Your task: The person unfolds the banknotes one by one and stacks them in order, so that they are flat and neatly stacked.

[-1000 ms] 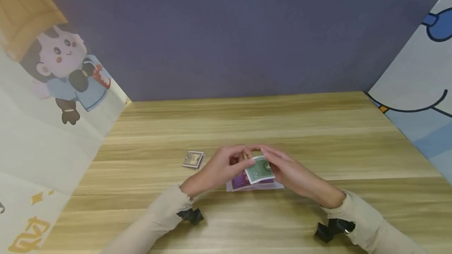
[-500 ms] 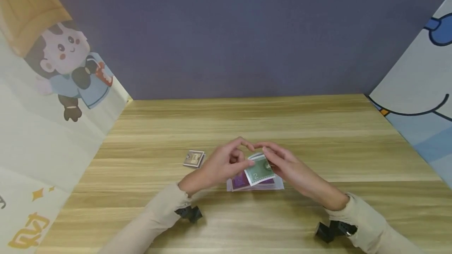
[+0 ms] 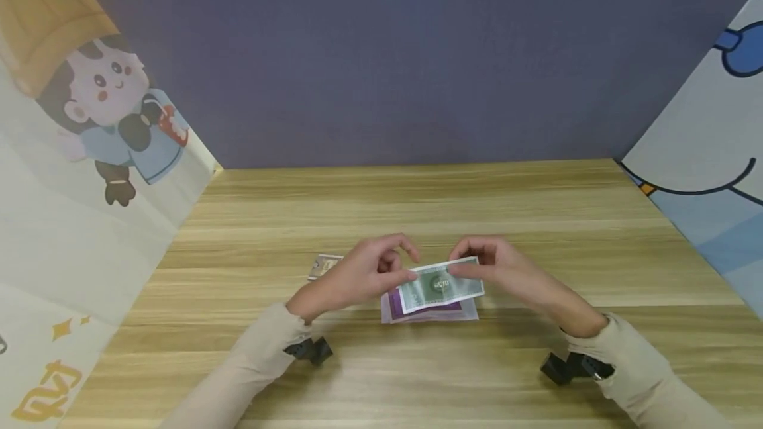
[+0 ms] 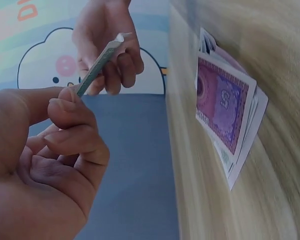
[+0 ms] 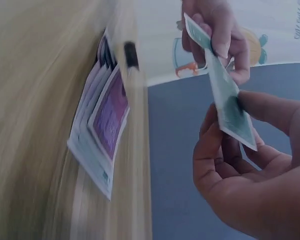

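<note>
A green banknote (image 3: 441, 286) is stretched out flat between both hands, with a fold crease across its middle. My left hand (image 3: 363, 273) pinches its left end between thumb and finger. At the other end, the thumb and fingers of my right hand (image 3: 507, 270) pinch it near the top edge. Below it lies a stack of folded banknotes (image 4: 225, 102), a purple one marked 5 on top and paler ones under it. The green note partly covers that stack in the head view. Beside my left wrist lies a small folded brownish note (image 3: 324, 265), partly hidden by the hand.
The wooden table (image 3: 250, 217) runs back to a dark blue-grey panel (image 3: 393, 58). Cartoon-printed walls stand at the left and right. A black wrist camera (image 3: 310, 351) is strapped under the left sleeve, another black camera (image 3: 575, 368) under the right.
The green note, folded with a 2 showing before, is now unfolded to its full length. My hands have drawn apart, the right one moving rightward. The stack has stayed in place.
</note>
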Motion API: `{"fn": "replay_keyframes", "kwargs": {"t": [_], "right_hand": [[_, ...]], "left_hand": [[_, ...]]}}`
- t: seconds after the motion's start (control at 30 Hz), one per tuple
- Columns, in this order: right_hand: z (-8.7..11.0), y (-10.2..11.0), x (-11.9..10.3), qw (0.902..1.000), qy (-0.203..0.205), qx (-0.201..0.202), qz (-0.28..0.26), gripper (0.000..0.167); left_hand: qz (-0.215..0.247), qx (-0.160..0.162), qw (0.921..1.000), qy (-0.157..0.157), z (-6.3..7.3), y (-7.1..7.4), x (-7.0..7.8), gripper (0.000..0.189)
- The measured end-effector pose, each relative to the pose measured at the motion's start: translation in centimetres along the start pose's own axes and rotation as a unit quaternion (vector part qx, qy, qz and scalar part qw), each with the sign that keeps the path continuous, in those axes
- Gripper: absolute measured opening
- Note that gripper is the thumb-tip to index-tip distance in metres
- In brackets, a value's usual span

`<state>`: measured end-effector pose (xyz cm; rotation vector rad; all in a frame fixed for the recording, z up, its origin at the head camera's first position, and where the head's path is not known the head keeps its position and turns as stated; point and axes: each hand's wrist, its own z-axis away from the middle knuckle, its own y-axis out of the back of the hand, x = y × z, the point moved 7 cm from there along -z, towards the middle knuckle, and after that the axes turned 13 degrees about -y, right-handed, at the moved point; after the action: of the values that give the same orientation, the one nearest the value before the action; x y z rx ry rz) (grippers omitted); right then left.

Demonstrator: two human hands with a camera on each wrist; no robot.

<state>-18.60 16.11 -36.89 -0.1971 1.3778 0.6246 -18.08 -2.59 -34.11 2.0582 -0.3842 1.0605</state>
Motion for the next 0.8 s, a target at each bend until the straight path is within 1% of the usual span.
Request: {"fn": "replay_keyframes", "kwargs": {"t": [0.13,0.27,0.4,0.5,0.6,0.67,0.73,0.8], "right_hand": [[-0.2,0.3,0.2,0.9984,-0.007,0.03,0.048,0.013],[-0.5,0.2,0.3,0.9927,0.006,0.063,0.103,0.01],[-0.6,-0.2,0.4,0.9823,0.029,0.092,0.16,0.008],[-0.7,-0.7,0.8,0.9737,0.036,0.104,0.199,0.01],[-0.9,-1.2,1.2,0.9615,0.054,0.114,0.244,0.012],[-1.0,-1.5,1.4,0.954,0.067,0.12,0.267,0.014],[-1.0,-1.8,1.5,0.9495,0.079,0.121,0.279,0.015],[-1.0,-1.9,1.6,0.9495,0.084,0.116,0.279,0.017]], "left_hand": [[-0.024,-0.013,0.9996,0.002,0.0,0.0,-0.3,0.017],[-0.052,-0.024,0.9983,0.011,0.1,0.1,-0.8,0.013],[-0.092,-0.041,0.9946,0.022,0.2,-0.1,-1.9,0.01],[-0.136,-0.054,0.9886,0.033,0.4,-0.4,-2.8,0.009],[-0.176,-0.065,0.9812,0.046,0.5,-0.8,-3.7,0.009],[-0.186,-0.071,0.9785,0.055,0.6,-1.1,-4.1,0.009],[-0.188,-0.079,0.9771,0.06,0.7,-1.4,-4.4,0.008],[-0.192,-0.085,0.9756,0.064,0.9,-1.8,-4.7,0.007]]}}
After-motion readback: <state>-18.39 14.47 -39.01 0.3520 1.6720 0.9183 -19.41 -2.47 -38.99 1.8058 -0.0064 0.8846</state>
